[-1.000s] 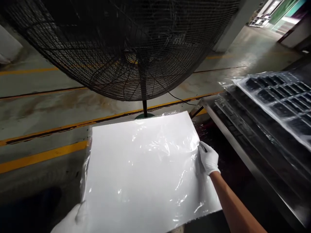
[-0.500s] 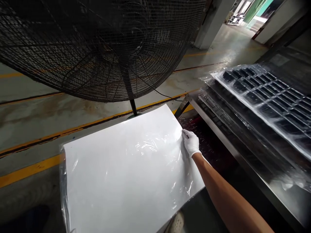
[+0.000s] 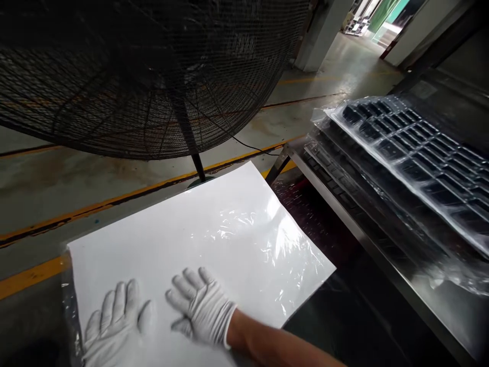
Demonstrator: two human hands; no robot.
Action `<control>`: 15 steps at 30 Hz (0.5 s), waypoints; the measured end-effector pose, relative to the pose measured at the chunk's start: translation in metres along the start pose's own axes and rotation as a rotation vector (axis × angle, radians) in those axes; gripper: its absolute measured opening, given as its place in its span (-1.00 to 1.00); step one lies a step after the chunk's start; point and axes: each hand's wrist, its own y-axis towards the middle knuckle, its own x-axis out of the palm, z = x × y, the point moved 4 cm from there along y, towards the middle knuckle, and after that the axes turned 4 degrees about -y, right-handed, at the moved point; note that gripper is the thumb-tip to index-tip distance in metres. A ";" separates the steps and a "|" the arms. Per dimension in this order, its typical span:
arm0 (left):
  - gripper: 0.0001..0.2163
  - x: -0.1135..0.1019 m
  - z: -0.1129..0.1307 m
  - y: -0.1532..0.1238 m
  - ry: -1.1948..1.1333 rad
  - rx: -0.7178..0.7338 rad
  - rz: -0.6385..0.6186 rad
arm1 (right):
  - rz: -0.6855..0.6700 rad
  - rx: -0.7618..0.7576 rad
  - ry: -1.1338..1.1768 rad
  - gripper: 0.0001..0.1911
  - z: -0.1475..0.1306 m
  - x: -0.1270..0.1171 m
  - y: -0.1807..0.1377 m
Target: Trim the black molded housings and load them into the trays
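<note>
A large white sheet (image 3: 153,234) under clear, wrinkled plastic film fills the lower middle of the view. My left hand (image 3: 114,323), in a white glove, is over its lower left part with the fingers spread. To the right of it, my right hand (image 3: 204,306), gloved as well, lies palm down on the sheet or just above it, its fingers apart. Neither hand holds anything. Loose clear film sticks out past the sheet's left edge. What supports the sheet is hidden beneath it.
A big black fan (image 3: 153,76) stands behind the sheet. On the right, a metal table (image 3: 344,219) bears a stack of film-wrapped black trays (image 3: 416,148) with many compartments. The floor (image 3: 126,176) has yellow lines, and a thin cable (image 3: 252,147) runs behind the table.
My right hand has let go of the sheet's right edge and moved left and nearer. My left hand has come into view. The sheet's right side now lies flatter.
</note>
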 end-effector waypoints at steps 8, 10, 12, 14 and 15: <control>-0.35 -0.009 0.006 -0.007 0.060 -0.027 -0.017 | 0.134 0.983 -0.247 -0.42 0.252 -0.144 -0.110; -0.35 -0.012 0.013 0.006 0.078 -0.030 -0.029 | 0.144 0.995 -0.278 -0.41 0.237 -0.151 -0.132; -0.38 -0.014 0.021 0.034 0.088 -0.020 -0.040 | 0.107 0.891 -0.270 -0.41 0.187 -0.126 -0.138; -0.42 -0.020 0.027 0.072 0.071 -0.015 -0.072 | 0.046 0.761 -0.233 -0.38 0.128 -0.084 -0.133; -0.43 -0.024 0.029 0.092 0.047 0.000 -0.110 | 0.026 0.673 -0.209 -0.34 0.103 -0.063 -0.128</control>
